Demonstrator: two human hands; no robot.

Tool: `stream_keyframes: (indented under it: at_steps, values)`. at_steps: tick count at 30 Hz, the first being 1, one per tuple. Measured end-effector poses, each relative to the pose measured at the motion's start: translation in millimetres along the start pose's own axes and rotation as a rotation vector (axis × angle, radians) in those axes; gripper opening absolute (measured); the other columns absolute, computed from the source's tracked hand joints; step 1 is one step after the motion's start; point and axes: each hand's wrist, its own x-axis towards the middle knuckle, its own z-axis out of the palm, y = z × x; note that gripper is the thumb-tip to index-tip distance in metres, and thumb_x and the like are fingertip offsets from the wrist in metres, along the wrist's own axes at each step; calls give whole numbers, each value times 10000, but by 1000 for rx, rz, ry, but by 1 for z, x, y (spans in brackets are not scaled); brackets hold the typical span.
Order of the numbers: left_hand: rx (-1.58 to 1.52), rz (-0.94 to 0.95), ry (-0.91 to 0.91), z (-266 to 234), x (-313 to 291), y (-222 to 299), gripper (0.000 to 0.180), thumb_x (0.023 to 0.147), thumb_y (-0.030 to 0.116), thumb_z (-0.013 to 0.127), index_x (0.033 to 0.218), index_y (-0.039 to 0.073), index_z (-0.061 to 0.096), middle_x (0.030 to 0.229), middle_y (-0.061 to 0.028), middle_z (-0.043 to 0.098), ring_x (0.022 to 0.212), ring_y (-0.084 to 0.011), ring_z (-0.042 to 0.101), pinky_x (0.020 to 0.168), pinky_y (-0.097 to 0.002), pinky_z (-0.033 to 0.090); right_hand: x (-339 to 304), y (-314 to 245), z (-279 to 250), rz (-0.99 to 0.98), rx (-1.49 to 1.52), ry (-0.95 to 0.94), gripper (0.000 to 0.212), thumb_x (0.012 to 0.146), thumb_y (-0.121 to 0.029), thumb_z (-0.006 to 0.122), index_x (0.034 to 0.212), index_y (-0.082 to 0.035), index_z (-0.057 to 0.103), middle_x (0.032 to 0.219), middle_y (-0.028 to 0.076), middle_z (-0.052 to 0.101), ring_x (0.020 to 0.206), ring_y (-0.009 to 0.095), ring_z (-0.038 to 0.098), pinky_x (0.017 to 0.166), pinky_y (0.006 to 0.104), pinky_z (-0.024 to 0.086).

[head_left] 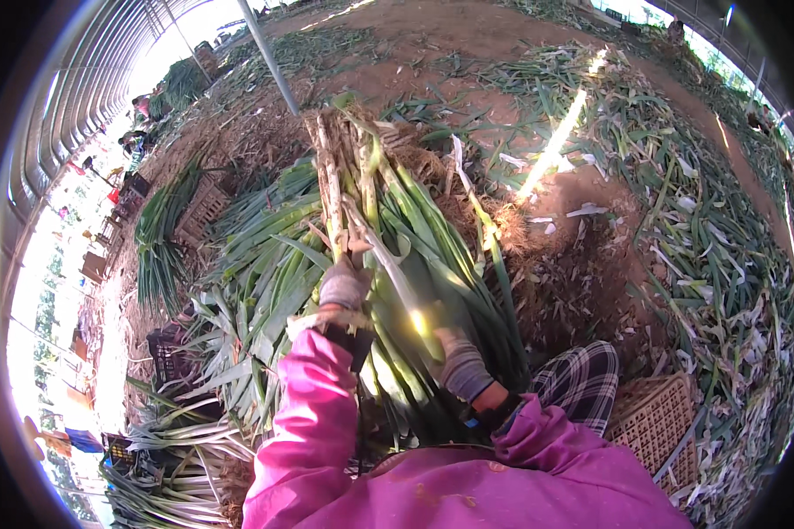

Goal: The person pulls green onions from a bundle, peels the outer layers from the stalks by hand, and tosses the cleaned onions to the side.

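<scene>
A pile of long green onions [432,238] lies in front of me, broad green leaves spread toward my body and brownish root ends pointing away. My left hand [344,284], in a grey work glove, is closed around a stalk at the middle of the pile. One green onion with a pale shank [399,275] slants between my two hands. Lower and to the right, my right hand [460,363], also gloved, is beside its green end; motion smears the fingers and leaves partly cover them. Another loose green onion [481,216] lies to the right, near a clump of roots.
A tan plastic crate [653,423] stands by my right side. Stripped leaves [715,229] litter the ground at right. More green onions [176,463] lie at lower left, near a dark crate [166,354]. Another crate [205,212] stands farther left. A metal pole [269,57] rises beyond the pile.
</scene>
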Motion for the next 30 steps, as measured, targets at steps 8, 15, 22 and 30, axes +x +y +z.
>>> stream_keyframes:
  at_steps: [8, 15, 22, 30]
  values:
    - [147, -74, -85, 7, -51, 25, 468, 739, 282, 639, 1109, 22, 518, 963, -242, 614, 947, -391, 584, 815, -431, 457, -16, -2, -16, 188, -155, -138, 565, 667, -203, 652, 1173, -34, 464, 1126, 224, 507, 1016, 370, 524, 889, 411, 437]
    - [43, 42, -70, 5, -102, 21, 406, 756, 186, 642, 1110, 20, 537, 855, -212, 627, 801, -351, 609, 709, -390, 468, -26, 26, 9, 249, -184, -201, 566, 690, -203, 634, 1194, -11, 464, 953, 189, 583, 912, 343, 575, 819, 390, 468]
    - [-260, 27, -186, 4, -168, 9, 485, 770, 118, 624, 1228, 32, 490, 964, -176, 627, 893, -228, 608, 779, -339, 465, -23, -29, -49, 653, 1191, -436, 364, 749, -113, 613, 1092, -3, 563, 612, 26, 516, 481, 107, 473, 430, 252, 400]
    - [-565, 113, -46, -23, -165, -59, 568, 752, -7, 568, 1298, -8, 409, 944, -93, 605, 817, -119, 539, 753, -248, 445, 23, -57, -60, 34, 1359, 11, 400, 802, -153, 592, 1168, -36, 480, 576, 81, 494, 411, 173, 468, 387, 270, 392]
